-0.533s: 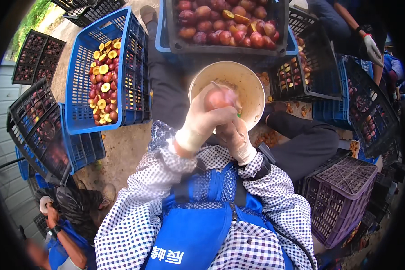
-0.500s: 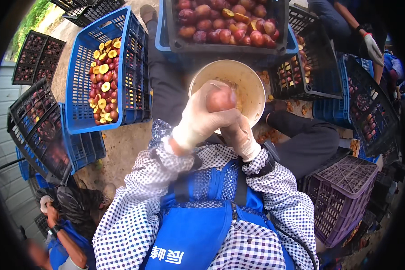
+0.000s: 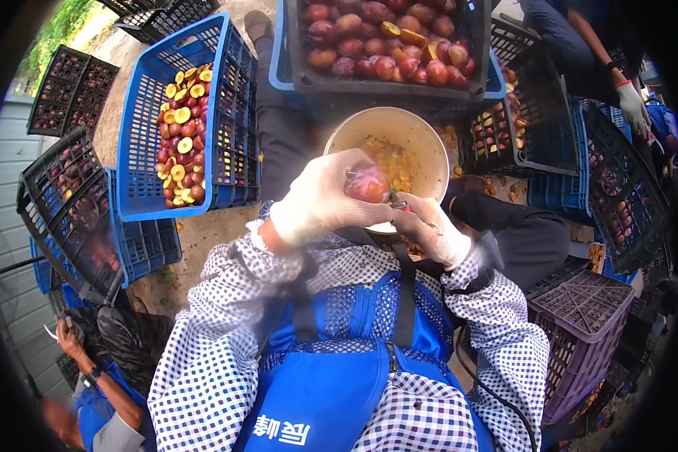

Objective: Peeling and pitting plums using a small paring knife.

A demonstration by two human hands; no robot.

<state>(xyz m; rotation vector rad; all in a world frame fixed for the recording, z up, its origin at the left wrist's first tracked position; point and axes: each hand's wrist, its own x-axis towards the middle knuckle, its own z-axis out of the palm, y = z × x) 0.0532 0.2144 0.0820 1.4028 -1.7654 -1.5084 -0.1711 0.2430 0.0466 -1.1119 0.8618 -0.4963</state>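
My left hand (image 3: 320, 192), in a pale glove, is closed round a reddish plum (image 3: 367, 184) over the near side of a cream bucket (image 3: 431, 154). Close beside the plum, my gloved right hand (image 3: 434, 232) grips a small tool with a green part (image 3: 395, 196); the fingers hide most of it, and I cannot make out its kind. Wet yellow-orange bits (image 3: 390, 160) lie in the bucket, which stands between my legs. Just beyond it, a dark crate (image 3: 388, 83) is filled with plums, mostly whole, with a few cut pieces.
At left stands a blue crate (image 3: 132, 169) of halved plums, cut faces yellow. More plums fill a black crate (image 3: 546, 162) at right. A purple crate (image 3: 580, 331) stands by my right elbow. Other people sit at lower left and upper right. Fruit scraps (image 3: 497, 184) litter the floor.
My right hand has moved a little right and downward, away from the left, so the tool's green part now shows beside the plum. The left hand still holds the plum, slightly lower.
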